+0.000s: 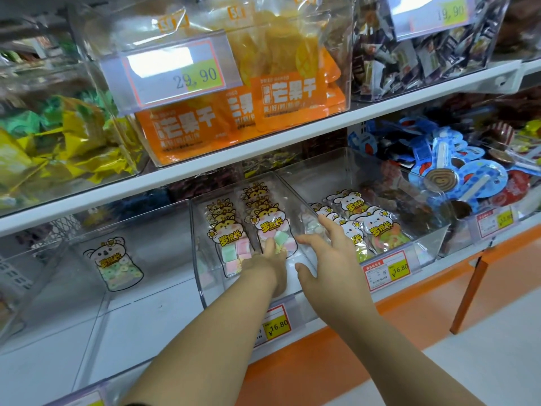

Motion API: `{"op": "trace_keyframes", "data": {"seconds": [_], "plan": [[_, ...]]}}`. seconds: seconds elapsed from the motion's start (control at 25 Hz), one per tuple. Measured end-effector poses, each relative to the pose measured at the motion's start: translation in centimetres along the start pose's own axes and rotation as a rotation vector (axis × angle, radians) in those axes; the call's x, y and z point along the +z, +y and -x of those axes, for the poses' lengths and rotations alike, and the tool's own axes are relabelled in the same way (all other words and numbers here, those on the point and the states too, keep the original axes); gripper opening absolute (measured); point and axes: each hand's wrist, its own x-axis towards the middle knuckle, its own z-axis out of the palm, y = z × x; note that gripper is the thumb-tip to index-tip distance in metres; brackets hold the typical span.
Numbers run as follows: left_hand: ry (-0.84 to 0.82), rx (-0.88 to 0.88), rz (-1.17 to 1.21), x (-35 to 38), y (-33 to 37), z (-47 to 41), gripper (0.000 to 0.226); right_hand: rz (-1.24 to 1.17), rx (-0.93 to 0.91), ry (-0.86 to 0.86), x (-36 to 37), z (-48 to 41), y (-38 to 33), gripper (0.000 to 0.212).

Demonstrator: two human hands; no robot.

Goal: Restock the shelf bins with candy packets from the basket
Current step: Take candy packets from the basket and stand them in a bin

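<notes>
2 bins [205, 285] tagged ¥16.80 hold 罗班长 packets [231, 238]; left hand [272, 259] touches 1.

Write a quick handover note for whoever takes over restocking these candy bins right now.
Left hand: inside the middle bin, fingers touching the front marshmallow packet; grip unclear.
Right hand: open, empty, over the wall between the middle bin and the right bin.
Done: both those bins hold rows of packets.
To do: the left bin holds only one ring-candy packet; basket out of view.
</notes>
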Motion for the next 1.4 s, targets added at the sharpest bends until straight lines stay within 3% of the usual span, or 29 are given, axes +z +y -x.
{"op": "trace_keyframes", "data": {"seconds": [0.2, 0.36, 0.64, 0.8, 1.08, 1.28, 1.4], "plan": [[-0.040, 0.083, -0.002, -0.6, -0.8, -0.1, 0.066, 0.012, -0.002, 0.004, 0.0, 0.1, 0.1, 0.044], [0.050, 0.143, 0.152, -1.3, -1.4, 2.3, 0.063, 0.041, -0.038, 0.020, 0.0, 0.6, 0.0, 0.044], [0.548, 0.287, 0.717, 0.1, -4.8, 16.1, 0.037, -0.067, -0.252, 0.125, 0.1, 6.1, -3.2, 0.034], [0.552, 0.148, 0.908, 8.0, -10.2, 25.6, 0.030, -0.134, -0.252, -0.202, 3.3, 12.0, -6.6, 0.027], [0.340, -0.231, 0.911, 23.7, -17.9, 33.5, 0.028, 0.223, -0.153, -0.905, 12.5, 22.4, -6.1, 0.026], [-0.025, -0.246, 0.623, 30.5, -19.9, 33.8, 0.042, 0.389, -0.386, -1.157, 15.2, 25.5, -5.7, 0.034], [-0.117, -0.276, 0.638, 32.1, -19.3, 33.9, 0.052, 0.420, -0.413, -1.177, 18.1, 26.3, -4.5, 0.049]]}}
